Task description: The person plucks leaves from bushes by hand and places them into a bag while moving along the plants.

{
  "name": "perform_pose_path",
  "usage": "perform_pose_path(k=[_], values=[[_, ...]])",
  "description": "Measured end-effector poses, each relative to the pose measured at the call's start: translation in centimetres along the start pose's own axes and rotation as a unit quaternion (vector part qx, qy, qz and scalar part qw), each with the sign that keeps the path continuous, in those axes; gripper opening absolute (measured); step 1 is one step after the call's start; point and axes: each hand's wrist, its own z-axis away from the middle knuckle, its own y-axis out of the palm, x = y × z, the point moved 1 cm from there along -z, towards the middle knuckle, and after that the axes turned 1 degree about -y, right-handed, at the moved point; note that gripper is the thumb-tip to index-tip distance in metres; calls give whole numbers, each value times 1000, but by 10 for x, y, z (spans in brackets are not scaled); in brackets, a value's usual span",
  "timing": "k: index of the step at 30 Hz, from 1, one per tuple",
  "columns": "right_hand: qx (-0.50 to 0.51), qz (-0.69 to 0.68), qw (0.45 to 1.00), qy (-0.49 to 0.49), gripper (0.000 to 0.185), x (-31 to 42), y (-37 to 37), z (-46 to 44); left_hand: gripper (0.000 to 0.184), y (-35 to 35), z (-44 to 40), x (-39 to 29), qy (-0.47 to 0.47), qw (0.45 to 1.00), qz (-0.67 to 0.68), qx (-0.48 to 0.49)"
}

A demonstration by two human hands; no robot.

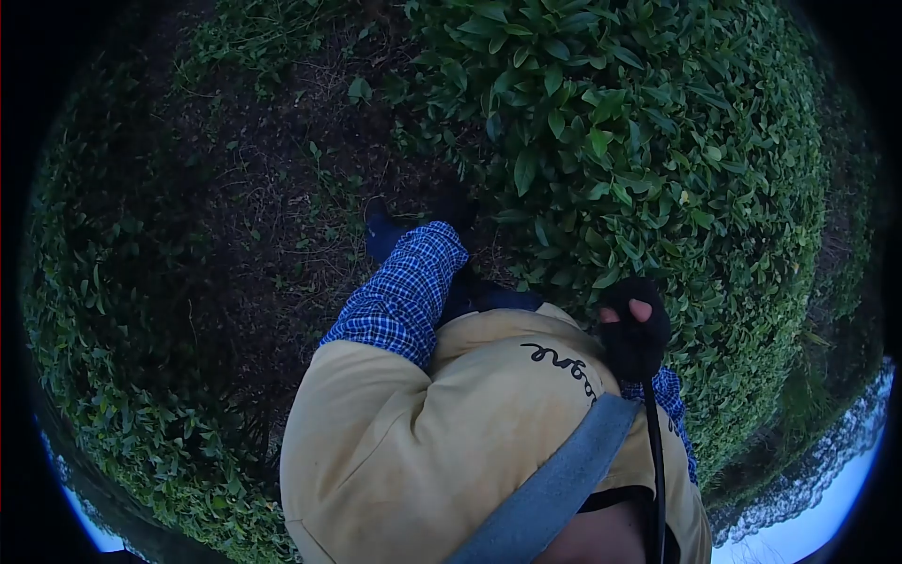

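My right hand [634,327], in a black fingerless glove, is held in front of my chest beside the tea-like bushes. Its bare fingertips are curled in; whatever they may hold is hidden. A thin black cord [658,461] runs from beneath this hand toward my neck, and I cannot tell if it is gripped. My left arm, in a blue checked sleeve [399,291], reaches down toward the foot of the bush. Only a dark shape at the sleeve's end shows my left hand [453,205], its fingers lost in shadow.
Dense leafy bushes [601,141] rise at the right and front, and another hedge row [141,423] stands at the left. Between them lies dark soil [272,207] with twigs and weeds. A dark blue boot [381,233] is near my left sleeve. A grey strap [554,479] crosses my yellow top.
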Motion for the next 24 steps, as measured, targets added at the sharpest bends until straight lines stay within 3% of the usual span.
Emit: perform_pose_path(k=[1,2,4,8,12,14,15,17,18,19,22,24], values=[[0,-1,1000,-3,56,0,0,1,54,5,5,-1,16,997,43,-68],[-5,-3,1000,-3,56,0,0,1,54,4,9,-3,16,996,42,-72],[-8,-7,1000,-7,57,0,2,0,53,-18,24,-17,15,988,130,-78],[-8,-18,999,-33,56,0,5,-2,58,-22,13,-19,-62,989,131,-25],[-5,-41,999,-32,56,-1,6,1,59,-28,5,-19,-30,989,138,-38],[-3,-37,999,-33,55,1,6,1,39,-38,7,-27,5,994,109,-5],[-4,-32,999,-31,55,2,5,2,39,-44,13,-30,1,994,113,-9],[-1,-26,999,-29,54,3,3,4,33,-59,30,-46,249,966,62,-32],[-7,-18,1000,-24,54,2,2,5,33,-79,41,-57,247,966,65,-38],[-7,-34,999,-16,53,2,2,5,31,-103,53,-69,196,960,200,-3],[-5,-52,999,-7,52,2,0,6,30,-103,20,-63,62,942,329,8],[-2,-43,999,-7,50,3,2,4,27,-104,3,-67,136,953,265,-53]])
